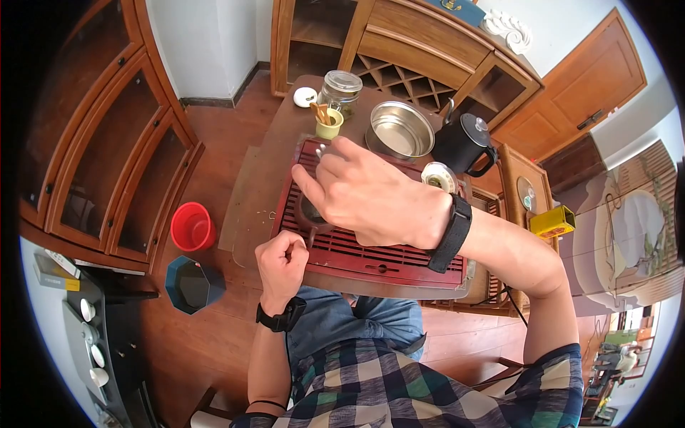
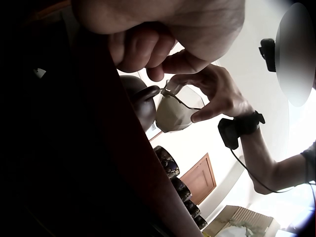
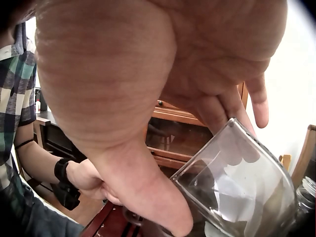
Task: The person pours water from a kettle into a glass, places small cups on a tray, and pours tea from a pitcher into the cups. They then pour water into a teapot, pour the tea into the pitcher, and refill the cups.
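In the right wrist view my right hand (image 3: 163, 64) grips a clear glass vessel (image 3: 232, 187) by its rim, thumb on the near side and fingertips showing through the glass. The left wrist view shows the vessel tilted beside a dark brown teapot (image 2: 140, 98). From above, the right hand (image 1: 378, 189) hides most of the vessel and part of the teapot. My left hand (image 1: 280, 269) has its fingers curled, with nothing seen in them. It lies at the front left edge of the red slatted tea tray (image 1: 421, 271), close to the teapot's handle (image 1: 312, 237).
Behind the tray stand a steel bowl (image 1: 399, 148), black kettle (image 1: 460, 146), glass jar (image 1: 341, 89) and green tool holder (image 1: 330, 128). A white cup (image 1: 437, 170) is right of my hand. Several dark patterned cups (image 2: 168, 160) line the tray. A red bucket (image 1: 193, 227) stands on the floor.
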Available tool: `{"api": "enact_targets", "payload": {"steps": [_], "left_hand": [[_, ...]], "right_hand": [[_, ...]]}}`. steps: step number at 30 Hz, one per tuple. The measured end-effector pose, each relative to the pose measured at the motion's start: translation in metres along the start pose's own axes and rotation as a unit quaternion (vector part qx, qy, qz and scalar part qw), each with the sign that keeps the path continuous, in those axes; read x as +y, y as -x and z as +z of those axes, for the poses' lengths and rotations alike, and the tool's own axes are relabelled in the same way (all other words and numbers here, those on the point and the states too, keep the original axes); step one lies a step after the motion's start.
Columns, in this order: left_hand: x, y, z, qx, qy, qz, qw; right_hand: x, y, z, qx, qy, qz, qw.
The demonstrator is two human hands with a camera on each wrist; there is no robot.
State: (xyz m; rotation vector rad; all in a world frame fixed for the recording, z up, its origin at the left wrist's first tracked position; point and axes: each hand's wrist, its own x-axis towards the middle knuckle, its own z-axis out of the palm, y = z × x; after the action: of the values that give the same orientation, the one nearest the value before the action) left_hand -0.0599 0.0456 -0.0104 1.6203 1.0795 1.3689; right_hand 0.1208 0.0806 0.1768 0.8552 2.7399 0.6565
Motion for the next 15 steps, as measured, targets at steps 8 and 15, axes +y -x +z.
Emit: {"api": "enact_targets", "payload": {"steps": [8,15], "left_hand": [[-0.0013,0.0005,0.0007,0.003,0.002,0.005,1.000],[0.0021,-0.0003,-0.0008,-0.003,-0.003,-0.001,1.000]], "right_hand": [[-0.0011,-0.0015,0.0000,0.002,0.011,0.003,1.000],[0.0042,0.0037,0.0019,0.014,-0.008,0.007,1.000]]}}
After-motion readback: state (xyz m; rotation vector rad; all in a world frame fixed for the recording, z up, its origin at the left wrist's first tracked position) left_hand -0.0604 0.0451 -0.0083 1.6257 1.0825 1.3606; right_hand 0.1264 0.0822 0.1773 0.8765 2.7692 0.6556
